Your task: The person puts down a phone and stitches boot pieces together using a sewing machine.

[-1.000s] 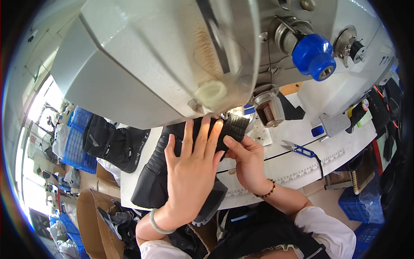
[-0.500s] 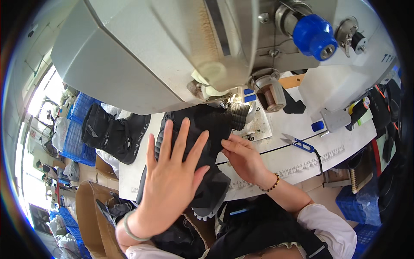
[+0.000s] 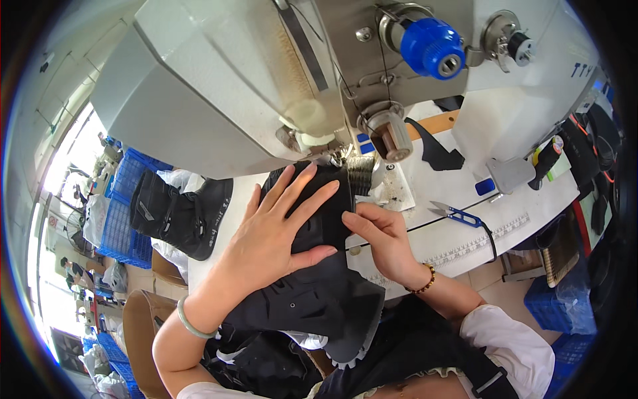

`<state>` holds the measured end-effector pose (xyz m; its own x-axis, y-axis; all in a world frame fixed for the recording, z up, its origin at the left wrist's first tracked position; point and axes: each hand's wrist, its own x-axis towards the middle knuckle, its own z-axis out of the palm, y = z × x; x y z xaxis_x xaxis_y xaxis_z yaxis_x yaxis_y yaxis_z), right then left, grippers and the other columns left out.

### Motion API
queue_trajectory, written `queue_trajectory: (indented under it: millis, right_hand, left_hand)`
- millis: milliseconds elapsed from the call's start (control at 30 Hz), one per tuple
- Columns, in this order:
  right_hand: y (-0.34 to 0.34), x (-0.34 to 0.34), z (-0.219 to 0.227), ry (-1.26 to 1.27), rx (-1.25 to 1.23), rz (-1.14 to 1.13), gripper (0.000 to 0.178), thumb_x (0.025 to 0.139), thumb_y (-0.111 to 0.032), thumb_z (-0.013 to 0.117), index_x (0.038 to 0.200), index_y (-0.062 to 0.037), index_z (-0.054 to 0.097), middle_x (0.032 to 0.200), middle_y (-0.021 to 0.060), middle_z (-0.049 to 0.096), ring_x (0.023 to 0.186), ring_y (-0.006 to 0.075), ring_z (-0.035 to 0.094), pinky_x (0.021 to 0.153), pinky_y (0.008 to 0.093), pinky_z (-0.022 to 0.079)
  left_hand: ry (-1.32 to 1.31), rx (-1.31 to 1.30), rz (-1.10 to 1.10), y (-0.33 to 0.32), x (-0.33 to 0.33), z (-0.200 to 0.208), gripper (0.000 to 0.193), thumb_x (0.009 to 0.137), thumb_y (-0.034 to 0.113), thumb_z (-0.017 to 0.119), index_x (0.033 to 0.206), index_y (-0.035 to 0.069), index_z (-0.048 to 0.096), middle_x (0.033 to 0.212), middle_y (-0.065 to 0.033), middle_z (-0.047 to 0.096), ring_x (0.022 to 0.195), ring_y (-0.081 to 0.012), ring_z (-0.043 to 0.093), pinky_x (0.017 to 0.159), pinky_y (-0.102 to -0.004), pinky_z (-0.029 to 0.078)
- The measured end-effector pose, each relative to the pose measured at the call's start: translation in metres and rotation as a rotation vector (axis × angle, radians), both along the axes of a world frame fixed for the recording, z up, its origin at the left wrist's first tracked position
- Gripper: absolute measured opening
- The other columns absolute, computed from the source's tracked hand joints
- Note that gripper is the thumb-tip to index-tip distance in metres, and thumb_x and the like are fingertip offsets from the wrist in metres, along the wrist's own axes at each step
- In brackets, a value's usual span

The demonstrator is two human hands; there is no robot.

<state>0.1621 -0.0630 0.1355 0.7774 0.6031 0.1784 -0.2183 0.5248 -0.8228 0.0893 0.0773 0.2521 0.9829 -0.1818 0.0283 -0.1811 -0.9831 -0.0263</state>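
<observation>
A black boot upper (image 3: 282, 304) lies under the head of a large off-white sewing machine (image 3: 199, 93) and hangs over the table's near edge. My left hand (image 3: 276, 229) rests flat on it with fingers spread, the fingertips close to the needle area. At the piece's right edge, my right hand (image 3: 385, 243) pinches the material between thumb and fingers. A ribbed black section (image 3: 361, 174) of the upper sits beside the lit needle area. The needle itself is hidden.
Blue-handled thread snips (image 3: 462, 216) lie on the white table at right, near a printed ruler strip (image 3: 472, 247). A black boot (image 3: 179, 213) stands at left, beside blue crates (image 3: 123, 229). A cardboard box (image 3: 143, 326) is lower left. A black cut piece (image 3: 435, 149) lies behind the machine head.
The boot upper has turned, its lower part swinging out toward me and right. My left hand has slid up and right with it. My right hand keeps its pinch. The view has shifted slightly.
</observation>
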Motion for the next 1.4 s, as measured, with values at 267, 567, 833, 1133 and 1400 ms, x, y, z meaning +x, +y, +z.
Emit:
queue_trajectory:
  millis: [267,567,833,1133,1400]
  right_hand:
    - [0.004,0.008,-0.011,-0.037,0.065,0.061,0.028,0.088,-0.014,0.059,0.065,-0.0038,0.047,0.064,-0.0071,0.034,0.061,0.0023,0.029,0.052,0.0214,0.025]
    - [-0.001,0.008,-0.015,0.001,0.076,0.046,0.025,0.089,-0.014,0.059,0.068,-0.0036,0.049,0.063,-0.0081,0.037,0.061,0.0020,0.029,0.052,0.0200,0.024]
    - [0.001,0.002,-0.010,-0.011,0.072,0.012,0.020,0.090,-0.015,0.057,0.075,-0.0015,0.057,0.066,-0.0077,0.043,0.062,0.0016,0.032,0.053,0.0192,0.025]
    - [0.002,0.002,-0.009,0.067,0.075,-0.025,0.018,0.088,-0.012,0.059,0.073,-0.0035,0.058,0.065,-0.0073,0.046,0.060,0.0014,0.034,0.053,0.0187,0.026]
    - [0.008,-0.003,-0.009,0.263,0.190,0.131,0.007,0.089,-0.010,0.056,0.090,-0.0036,0.058,0.082,-0.0050,0.052,0.075,0.0019,0.040,0.067,0.0197,0.032]
  left_hand:
    - [0.032,-0.019,-0.014,0.001,0.003,0.002,0.073,0.073,0.042,0.067,0.136,0.023,0.036,0.141,-0.0122,0.029,0.131,-0.0360,0.026,0.101,-0.0576,0.025]
    - [0.029,-0.058,0.041,-0.012,0.000,0.004,0.071,0.073,0.039,0.069,0.134,0.022,0.038,0.140,-0.0153,0.030,0.131,-0.0384,0.026,0.102,-0.0574,0.023]
    - [0.025,-0.036,0.001,-0.001,0.001,0.001,0.071,0.074,0.041,0.068,0.135,0.023,0.037,0.143,-0.0139,0.027,0.131,-0.0367,0.027,0.101,-0.0564,0.024]
    - [0.012,-0.034,0.018,-0.005,0.001,0.001,0.071,0.076,0.042,0.066,0.137,0.022,0.035,0.143,-0.0157,0.027,0.130,-0.0379,0.027,0.102,-0.0560,0.023]
    - [0.076,-0.054,0.021,-0.001,0.003,0.006,0.070,0.077,0.040,0.065,0.137,0.022,0.034,0.142,-0.0166,0.026,0.132,-0.0383,0.023,0.104,-0.0550,0.020]
